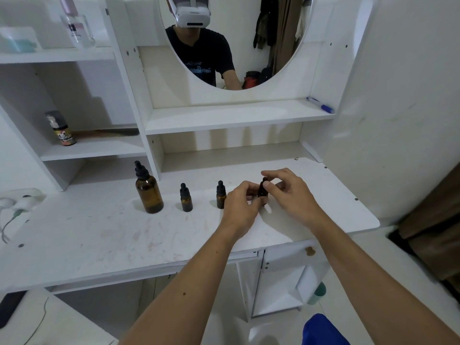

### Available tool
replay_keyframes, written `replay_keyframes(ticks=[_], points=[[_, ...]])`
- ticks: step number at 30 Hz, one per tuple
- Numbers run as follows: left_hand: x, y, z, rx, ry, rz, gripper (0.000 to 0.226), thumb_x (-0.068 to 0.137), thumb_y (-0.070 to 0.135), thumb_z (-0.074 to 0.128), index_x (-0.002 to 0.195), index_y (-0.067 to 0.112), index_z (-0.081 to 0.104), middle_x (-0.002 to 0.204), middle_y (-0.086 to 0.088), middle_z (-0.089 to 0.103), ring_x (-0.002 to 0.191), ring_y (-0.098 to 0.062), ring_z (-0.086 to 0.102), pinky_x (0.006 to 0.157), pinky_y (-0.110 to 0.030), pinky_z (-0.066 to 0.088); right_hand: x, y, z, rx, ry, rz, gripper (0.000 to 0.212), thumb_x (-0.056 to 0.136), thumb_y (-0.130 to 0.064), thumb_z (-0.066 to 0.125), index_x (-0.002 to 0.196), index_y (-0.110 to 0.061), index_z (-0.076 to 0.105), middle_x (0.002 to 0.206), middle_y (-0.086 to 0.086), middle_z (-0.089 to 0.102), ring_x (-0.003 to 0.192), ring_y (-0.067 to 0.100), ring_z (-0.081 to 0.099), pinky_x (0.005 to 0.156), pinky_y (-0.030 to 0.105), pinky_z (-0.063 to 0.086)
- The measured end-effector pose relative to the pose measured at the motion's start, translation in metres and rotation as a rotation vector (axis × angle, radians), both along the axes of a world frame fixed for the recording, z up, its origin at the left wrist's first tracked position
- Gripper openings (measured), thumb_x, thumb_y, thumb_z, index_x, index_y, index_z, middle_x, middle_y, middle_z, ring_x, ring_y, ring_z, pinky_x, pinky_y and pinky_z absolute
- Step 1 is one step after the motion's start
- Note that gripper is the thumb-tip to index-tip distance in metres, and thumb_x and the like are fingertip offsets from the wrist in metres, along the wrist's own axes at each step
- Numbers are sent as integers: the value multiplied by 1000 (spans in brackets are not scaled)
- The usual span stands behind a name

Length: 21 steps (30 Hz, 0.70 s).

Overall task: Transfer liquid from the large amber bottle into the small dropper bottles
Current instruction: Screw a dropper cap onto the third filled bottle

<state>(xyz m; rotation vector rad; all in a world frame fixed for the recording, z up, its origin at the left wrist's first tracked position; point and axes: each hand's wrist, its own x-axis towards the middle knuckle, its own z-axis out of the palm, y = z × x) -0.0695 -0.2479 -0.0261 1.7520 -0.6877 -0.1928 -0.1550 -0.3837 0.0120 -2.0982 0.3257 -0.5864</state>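
The large amber bottle (149, 192) with a black dropper cap stands upright on the white desk (99, 235), left of centre. Two small amber dropper bottles stand to its right, one (186, 199) near it and another (221, 195) just beside my left hand. A third small dropper bottle (262, 191) is between my hands. My left hand (240, 202) holds its body, mostly hiding it. My right hand (286, 188) pinches its black dropper cap with thumb and fingers.
A round mirror (236, 41) hangs above a shelf holding a blue marker (321, 105). A small dark can (61, 129) sits on a left shelf. Cables and a white device (17, 202) lie at the desk's left. A wall stands to the right.
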Motion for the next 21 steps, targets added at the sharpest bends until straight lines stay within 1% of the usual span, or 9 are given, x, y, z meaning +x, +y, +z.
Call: replay_keyframes(ticks=[2, 5, 8, 10, 12, 14, 17, 19, 21], points=[[0, 0, 0, 3, 7, 3, 23, 89, 20, 80, 109, 18, 69, 103, 11, 75, 103, -8, 70, 97, -33, 57, -1, -5, 0, -35, 8, 55, 21, 102, -18, 68, 119, -25, 78, 113, -9, 67, 87, 15, 68, 83, 17, 49], [1, -1, 0, 6, 13, 20, 24, 88, 18, 81, 108, 17, 69, 102, 9, 75, 101, -10, 70, 95, -34, 58, 3, -3, -2, -121, -21, 3, 16, 98, -10, 70, 108, -17, 80, 103, -5, 68, 80, -1, 63, 78, 8, 46], [1, -2, 0, 12, 2, 36, 23, 87, 16, 81, 107, 16, 69, 99, 8, 75, 99, -10, 71, 93, -35, 59, 7, 1, -5, -145, -45, -53, 3, 95, -13, 75, 97, -16, 75, 99, -2, 69, 82, 4, 65, 77, 12, 47], [-1, -2, 0, 11, -11, 41, 21, 88, 14, 80, 106, 16, 69, 98, 8, 76, 97, -10, 71, 91, -35, 60, 8, 4, -8, -169, -67, -94, 9, 94, -17, 77, 92, -22, 70, 95, -2, 67, 80, 8, 65, 75, 12, 45], [-2, -2, 0, 12, -30, 41, 20, 90, 11, 77, 107, 15, 68, 99, 7, 75, 97, -9, 71, 92, -34, 60, 10, 7, -12, -210, -87, -139, 8, 93, -19, 77, 91, -20, 69, 92, -1, 65, 77, 10, 63, 74, 15, 46], [-2, -1, 1, 11, -45, 46, 19, 91, 9, 74, 109, 13, 69, 101, 6, 75, 99, -9, 71, 94, -33, 59, 10, 11, -15, -234, -106, -164, 7, 94, -19, 76, 93, -15, 71, 91, -1, 64, 77, 12, 63, 76, 19, 48], [-5, -1, 1, 17, -61, 60, 21, 91, 9, 74, 111, 14, 70, 102, 8, 75, 101, -7, 71, 95, -33, 59, 8, 14, -16, -201, -97, -181, 7, 96, -21, 74, 99, -14, 73, 96, -2, 68, 84, 11, 67, 81, 23, 53], [-6, 0, 1, 16, -74, 63, 22, 91, 11, 75, 113, 16, 71, 102, 9, 76, 101, -6, 71, 95, -34, 59, 6, 15, -14, -153, -75, -189, 10, 96, -23, 75, 103, -16, 75, 101, -2, 71, 88, 9, 69, 84, 20, 53], [-8, 1, 2, 23, -89, 65, 23, 91, 12, 75, 114, 17, 72, 103, 9, 76, 101, -6, 71, 96, -34, 59, 5, 16, -9, -105, -41, -198, 13, 96, -25, 75, 106, -17, 76, 105, -1, 72, 90, 9, 69, 84, 14, 50]])
